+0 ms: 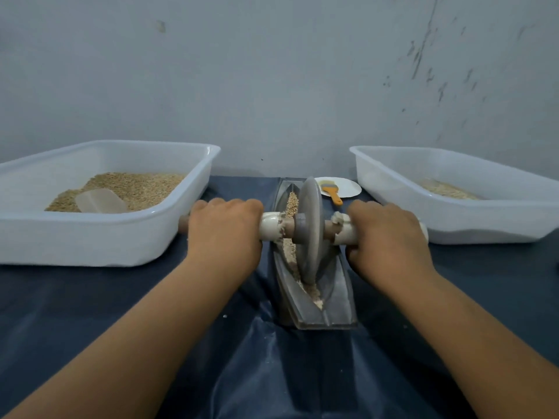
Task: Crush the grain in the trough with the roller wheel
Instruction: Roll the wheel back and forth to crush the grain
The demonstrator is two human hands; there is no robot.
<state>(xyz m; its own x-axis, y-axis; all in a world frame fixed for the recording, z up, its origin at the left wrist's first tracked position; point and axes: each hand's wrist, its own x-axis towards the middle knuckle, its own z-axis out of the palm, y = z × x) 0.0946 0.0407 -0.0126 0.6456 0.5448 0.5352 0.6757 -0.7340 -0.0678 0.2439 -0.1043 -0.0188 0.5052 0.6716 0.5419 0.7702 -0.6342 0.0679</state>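
A: So, from the head view, where do we have the roller wheel (309, 229)?

B: Upright in the trough (334, 293), between our hands, standing in the grain (291, 204).

A: And our hands?

B: Our left hand (225, 234) curls round the left handle, our right hand (385, 237) round the right one, both outside the trough on the dark surface (75, 303).
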